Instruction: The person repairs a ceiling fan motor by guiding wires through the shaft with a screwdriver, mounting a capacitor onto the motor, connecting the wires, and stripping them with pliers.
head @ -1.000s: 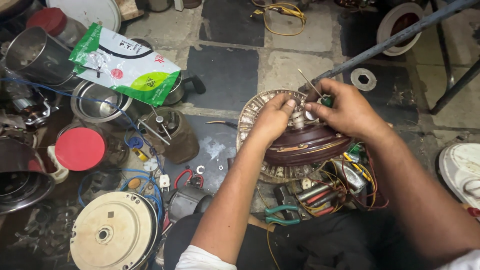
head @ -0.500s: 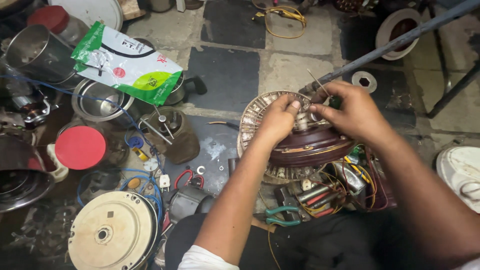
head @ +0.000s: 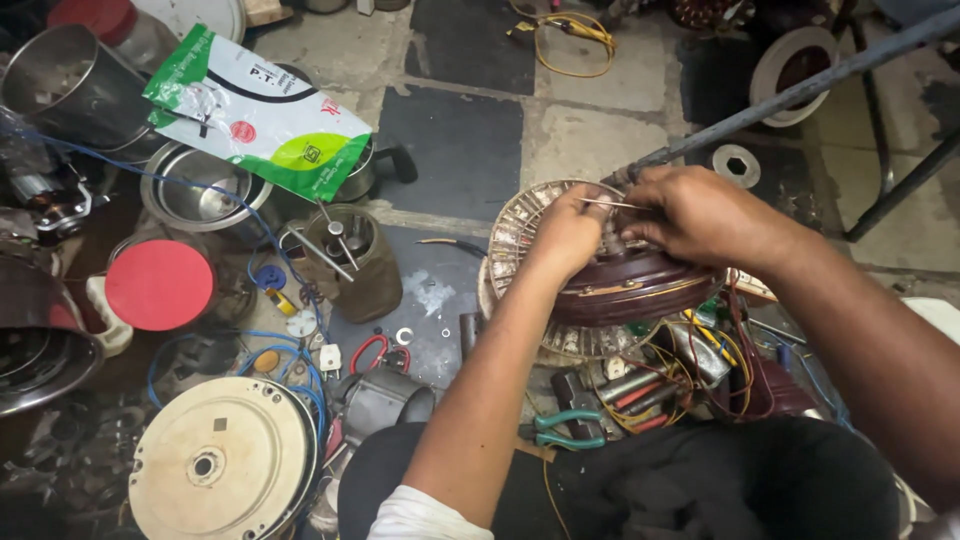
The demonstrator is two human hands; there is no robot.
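A dark maroon fan motor housing (head: 640, 290) rests on a round wound stator (head: 520, 235) on the floor in front of me. My left hand (head: 565, 235) presses on the top of the housing near its centre shaft. My right hand (head: 700, 215) is closed over the same spot from the right, pinching a thin metal rod (head: 605, 204) that lies between the two hands. Bundles of coloured wires (head: 690, 365) spill out below the motor.
A green-handled plier (head: 565, 425) lies by my knee. A cream round motor cover (head: 225, 465) sits at lower left, a red-lidded jar (head: 160, 285), steel pots (head: 70, 85), a green-white packet (head: 260, 120) and a tool cup (head: 350, 260) at left. A blue-grey pipe (head: 800, 95) crosses upper right.
Both hands have shifted slightly on top of the motor; the thin rod, earlier sticking up-left between them, now lies nearly flat between the fingers.
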